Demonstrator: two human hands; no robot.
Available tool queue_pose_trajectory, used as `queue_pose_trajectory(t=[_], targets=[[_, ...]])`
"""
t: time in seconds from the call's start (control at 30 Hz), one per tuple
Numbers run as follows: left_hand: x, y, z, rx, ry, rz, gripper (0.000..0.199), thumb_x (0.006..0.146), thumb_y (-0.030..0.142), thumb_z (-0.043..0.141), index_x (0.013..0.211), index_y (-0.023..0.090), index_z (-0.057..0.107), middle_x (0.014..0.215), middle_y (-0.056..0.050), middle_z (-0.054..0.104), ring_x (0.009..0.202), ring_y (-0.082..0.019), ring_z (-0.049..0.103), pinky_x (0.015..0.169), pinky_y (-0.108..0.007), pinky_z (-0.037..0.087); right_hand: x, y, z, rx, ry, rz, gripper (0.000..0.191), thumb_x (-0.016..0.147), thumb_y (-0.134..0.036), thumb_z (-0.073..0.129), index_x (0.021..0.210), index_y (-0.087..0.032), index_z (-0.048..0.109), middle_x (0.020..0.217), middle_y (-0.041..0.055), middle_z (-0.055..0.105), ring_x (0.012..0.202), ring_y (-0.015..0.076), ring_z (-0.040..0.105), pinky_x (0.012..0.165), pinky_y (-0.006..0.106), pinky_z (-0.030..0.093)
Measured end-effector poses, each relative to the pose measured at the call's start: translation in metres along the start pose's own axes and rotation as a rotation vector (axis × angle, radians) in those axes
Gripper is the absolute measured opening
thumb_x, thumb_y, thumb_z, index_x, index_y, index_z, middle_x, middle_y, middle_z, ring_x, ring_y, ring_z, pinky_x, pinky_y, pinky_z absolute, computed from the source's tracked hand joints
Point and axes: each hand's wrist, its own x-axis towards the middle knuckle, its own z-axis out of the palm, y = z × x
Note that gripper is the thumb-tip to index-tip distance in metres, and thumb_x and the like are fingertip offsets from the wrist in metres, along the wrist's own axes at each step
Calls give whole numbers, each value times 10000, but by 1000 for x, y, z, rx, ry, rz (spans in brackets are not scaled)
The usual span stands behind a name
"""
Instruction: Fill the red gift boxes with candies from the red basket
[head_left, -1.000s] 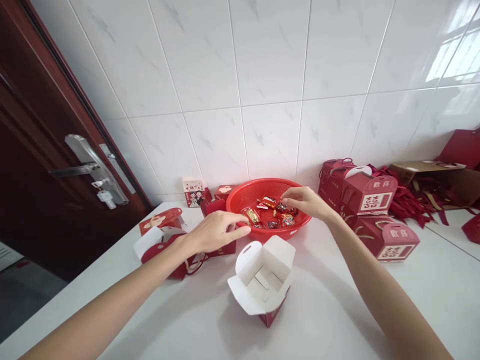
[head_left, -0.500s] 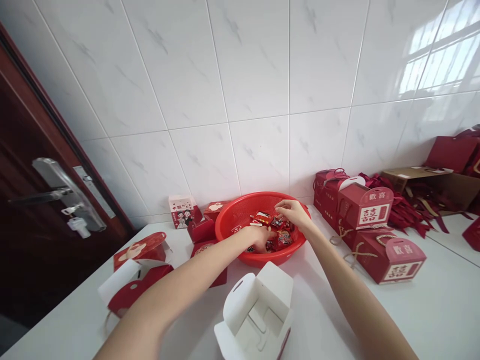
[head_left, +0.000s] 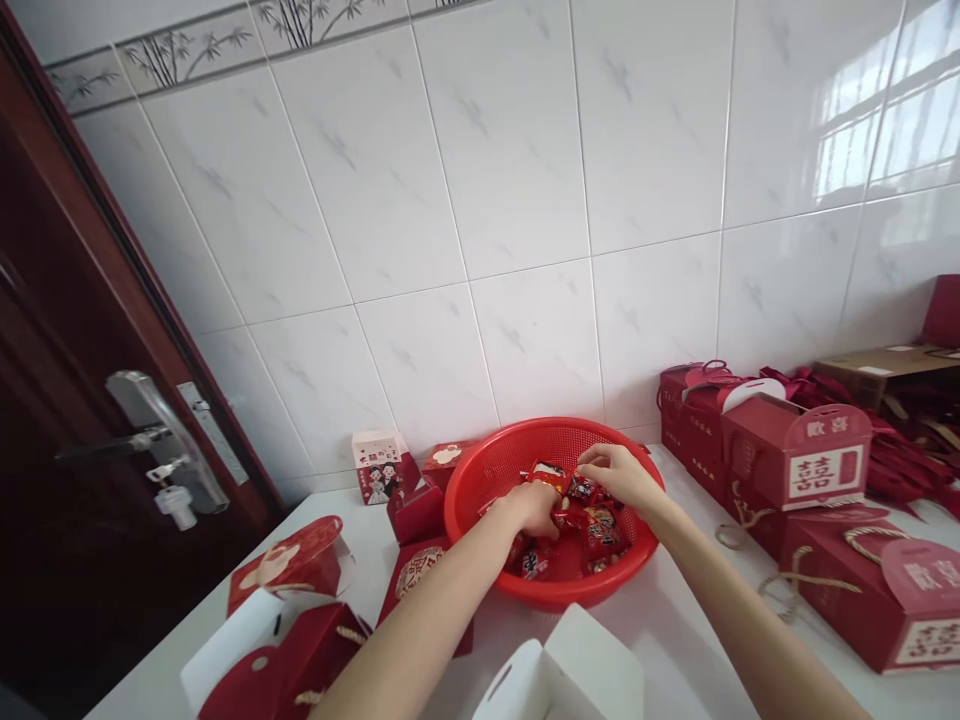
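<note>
Wrapped sweets (head_left: 604, 535) are reached for by two bare hands inside a red basket (head_left: 546, 594), where picking out by hand is judged to be the step under way. The left hand (head_left: 536, 508) is sunk among the sweets near the middle of the basket, its fingers curled downward and partly hidden; whether a sweet is grasped cannot be told. The right hand (head_left: 619, 475) is held in across the basket's right rim, thumb and fingertips bent close together by a dark wrapper; whether it is pinched or merely touched cannot be told. A firm pinch on loose wrappers is seemingly called for next. An open box (head_left: 600, 665) with white flaps is placed just in front of the basket
</note>
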Motion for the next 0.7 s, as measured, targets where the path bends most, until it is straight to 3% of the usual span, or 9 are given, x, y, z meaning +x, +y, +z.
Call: queue_pose_trajectory(t=[0.17, 0.3, 0.47, 0.6, 0.7], targets=[[3, 1, 3, -34, 101, 119, 406, 663, 206, 731, 1069, 227, 719, 1016, -83, 729, 955, -315, 696, 756, -342, 535, 0, 2, 1, 16, 80, 18, 91, 711, -205, 626, 800, -185, 632, 731, 22, 683, 677, 176, 637, 632, 278, 472], [8, 3, 3, -82, 285, 243, 314, 741, 140, 647, 1041, 203, 714, 1023, -77, 706, 959, -267, 677, 790, -314, 522, -2, 1, -1, 24, 102, 36, 125, 748, -231, 628, 861, -178, 621, 783, 25, 673, 710, 166, 635, 629, 262, 472], [7, 7, 2, -206, 477, 245, 277, 843, 147, 589, 1097, 170, 697, 1040, -94, 677, 961, -228, 658, 864, -319, 517, -5, -1, -2, -41, 56, 63, 182, 787, -230, 636, 956, -164, 623, 858, 41, 678, 784, 166, 641, 667, 251, 485], [5, 11, 2, -370, 522, 270, 313, 888, 197, 578, 1191, 177, 656, 1108, -86, 681, 945, -204, 670, 870, -315, 534, -7, 0, -2, -76, 0, 82, 272, 754, -170, 649, 1026, -159, 640, 884, 43, 688, 810, 169, 644, 682, 247, 486], [3, 11, 0, -358, 527, 230, 329, 873, 170, 578, 1189, 145, 668, 1174, -118, 679, 1043, -224, 661, 947, -325, 510, -10, 0, -2, -94, -34, 93, 317, 755, -173, 655, 1070, -146, 640, 928, 58, 690, 820, 169, 649, 692, 248, 492]])
